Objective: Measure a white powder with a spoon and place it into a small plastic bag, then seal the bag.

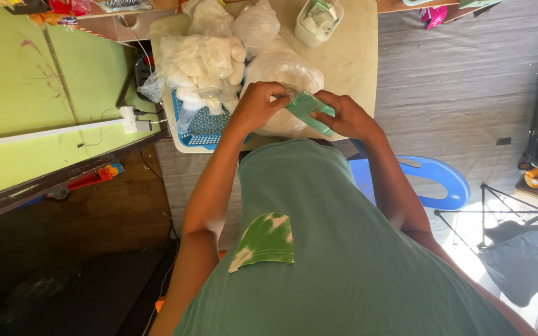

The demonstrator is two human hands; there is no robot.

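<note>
Both hands meet over the near edge of the tabletop [356, 56], just in front of the person's chest. The left hand [258, 104] is clenched in a pinch grip on the thin clear wrapping at the upper end of a green folded item [306, 107]. The right hand [345, 116] grasps the same green folded item from its other side, fingers curled around the lower right end. The item is held off the tabletop, tilted, spanning the gap between the two grips.

Directly beyond the grips lies a large clear plastic bag [281, 68] of white material, partly hidden by the hands. Beyond the left-hand grip and to its left sits a blue perforated basket [202, 129] carrying another clear bag of white fluffy pieces [200, 62]. Farther beyond both grips stands a small white container [317, 20] holding pale items; their kind cannot be told.

To the right of the right-hand grip and lower is a blue plastic stool [434, 180] on the wooden floor [456, 68]. Well to the left of the left-hand grip, a white power adapter [131, 119] rests on a green surface [26, 81].
</note>
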